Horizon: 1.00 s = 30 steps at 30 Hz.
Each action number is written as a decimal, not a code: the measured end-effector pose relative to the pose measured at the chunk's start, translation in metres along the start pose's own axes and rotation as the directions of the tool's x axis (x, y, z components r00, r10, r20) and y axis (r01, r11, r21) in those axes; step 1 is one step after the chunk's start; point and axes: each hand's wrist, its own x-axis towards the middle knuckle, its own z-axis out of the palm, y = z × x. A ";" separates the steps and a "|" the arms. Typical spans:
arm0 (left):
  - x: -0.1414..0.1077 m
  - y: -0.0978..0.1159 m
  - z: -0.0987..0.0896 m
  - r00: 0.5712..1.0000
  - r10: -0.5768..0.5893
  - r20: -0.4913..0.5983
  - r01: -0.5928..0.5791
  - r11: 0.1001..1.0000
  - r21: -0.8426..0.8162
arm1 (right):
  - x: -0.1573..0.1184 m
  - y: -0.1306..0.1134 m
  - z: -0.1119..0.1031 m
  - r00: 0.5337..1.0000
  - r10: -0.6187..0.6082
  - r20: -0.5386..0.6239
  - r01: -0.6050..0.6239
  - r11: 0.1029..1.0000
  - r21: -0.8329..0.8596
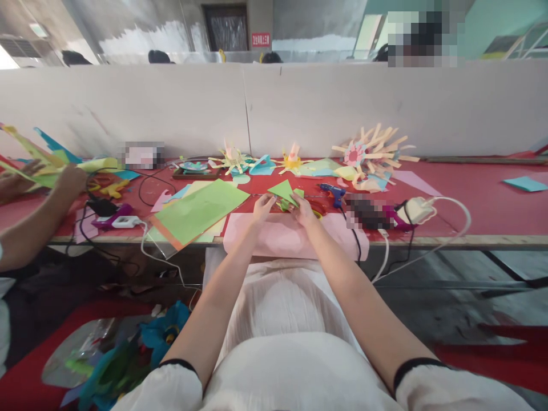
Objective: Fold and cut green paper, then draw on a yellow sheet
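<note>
Our left hand [262, 208] and right hand [303, 210] grip the folded green paper [281, 189] between them, toward twelve o'clock; its long axis slants ten to four, right hand nearest four.

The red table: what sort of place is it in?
Probably a craft workroom: the red table holds a large green sheet, a flower-like paper piece and what looks like a blue glue gun.
</note>
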 end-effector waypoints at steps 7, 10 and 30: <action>0.002 -0.004 0.000 1.000 0.000 0.015 0.001 0.999 -0.041 | -0.001 -0.001 0.002 0.998 0.069 0.013 -0.070 0.984 0.164; 0.002 -0.003 0.002 0.999 -0.044 -0.001 0.043 0.998 -0.034 | -0.001 -0.001 0.001 0.997 0.073 0.007 -0.073 0.984 0.161; 0.002 -0.011 -0.004 0.983 0.024 -0.183 0.027 0.962 0.270 | -0.010 -0.002 0.008 0.998 0.000 0.065 0.002 0.999 -0.033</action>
